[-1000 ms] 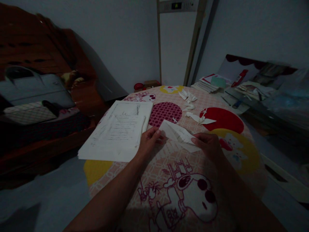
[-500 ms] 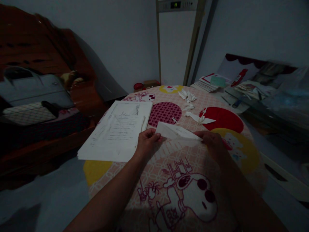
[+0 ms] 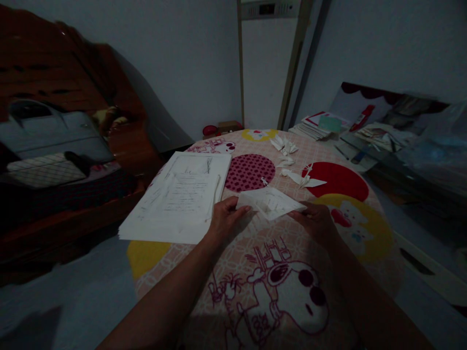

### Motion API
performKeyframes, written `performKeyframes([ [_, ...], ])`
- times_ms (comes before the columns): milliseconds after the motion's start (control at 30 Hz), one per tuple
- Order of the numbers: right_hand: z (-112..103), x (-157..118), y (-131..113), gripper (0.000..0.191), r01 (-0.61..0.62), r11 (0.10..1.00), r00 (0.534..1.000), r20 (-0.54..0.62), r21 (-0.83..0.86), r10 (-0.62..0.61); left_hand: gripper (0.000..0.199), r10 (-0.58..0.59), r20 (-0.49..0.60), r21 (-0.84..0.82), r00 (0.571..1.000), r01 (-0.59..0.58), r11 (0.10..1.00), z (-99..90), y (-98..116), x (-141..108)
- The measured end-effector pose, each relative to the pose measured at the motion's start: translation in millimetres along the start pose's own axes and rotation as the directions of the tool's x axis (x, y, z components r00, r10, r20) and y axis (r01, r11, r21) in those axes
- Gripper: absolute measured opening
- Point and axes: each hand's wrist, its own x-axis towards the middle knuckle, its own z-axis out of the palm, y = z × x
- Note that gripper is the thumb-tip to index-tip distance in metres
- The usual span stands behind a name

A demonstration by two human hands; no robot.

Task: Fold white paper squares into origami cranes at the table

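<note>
Between my two hands is a folded sheet of paper (image 3: 272,201), white with faint printed lines, held just above the tablecloth. My left hand (image 3: 228,216) pinches its left end, thumb on top. At the right corner, my right hand (image 3: 315,218) grips the paper between thumb and fingers. Beyond it lie several folded paper cranes (image 3: 302,179), white, on the patterned tablecloth (image 3: 251,248). A stack of printed paper (image 3: 182,194) lies to the left, close to my left hand.
A wooden bench (image 3: 126,136) with a pale handbag (image 3: 62,129) stands at the left. Behind the table rises a tall white air conditioner (image 3: 268,68). To the right, a glass-topped table (image 3: 379,155) carries papers and a red object (image 3: 363,118).
The folded paper has opened out and tipped, so a wider printed face shows with a corner pointing toward me. My right fingers have shifted slightly under its right end.
</note>
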Motion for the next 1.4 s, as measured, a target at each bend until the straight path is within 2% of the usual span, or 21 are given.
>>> performKeyframes([
  [100, 0, -1, -5, 0.022, 0.067, 0.997, 0.998, -0.002, -0.037, -0.067, 0.019, 0.134, 0.061, 0.133, 0.989, -0.141, 0.981, -2.0, 0, 1],
  [233, 2, -1, -11, 0.025, 0.135, 0.989, 0.991, 0.011, -0.055, -0.134, 0.02, 0.258, 0.099, 0.237, 0.961, -0.275, 0.932, -2.8, 1, 1],
  [367, 5, 0, -18, 0.023, 0.186, 0.981, 0.982, 0.029, -0.063, -0.184, 0.017, 0.387, 0.135, 0.273, 0.912, -0.41, 0.87, 0.1, 6, -1],
  [567, 14, -1, -28, 0.031, 0.244, 0.969, 0.97, -0.006, -0.024, -0.244, 0.011, 0.482, 0.176, 0.265, 0.858, -0.513, 0.816, 8.3, 13, -8],
  [667, 18, -2, -28, 0.031, 0.244, 0.97, 0.97, 0.0, -0.003, -0.244, 0.011, 0.47, 0.187, 0.248, 0.863, -0.504, 0.827, 13.4, 15, -11],
  [833, 24, -3, -30, 0.024, 0.209, 0.975, 0.977, 0.021, 0.071, -0.211, 0.012, 0.369, 0.152, 0.204, 0.917, -0.394, 0.896, 22.6, 22, -16],
  [967, 25, -3, -34, 0.026, 0.142, 0.986, 0.987, 0.059, 0.088, -0.147, 0.012, 0.312, 0.116, 0.203, 0.943, -0.33, 0.922, 27.8, 25, -18],
  [1233, 25, -4, -43, 0.031, 0.169, 0.985, 0.984, 0.042, 0.044, -0.171, 0.014, 0.269, 0.121, 0.172, 0.955, -0.287, 0.942, 32.1, 26, -21],
  [1400, 24, -6, -47, 0.019, 0.158, 0.986, 0.986, 0.046, 0.059, -0.16, 0.021, 0.269, 0.119, 0.201, 0.956, -0.289, 0.936, 32.6, 31, -24],
])
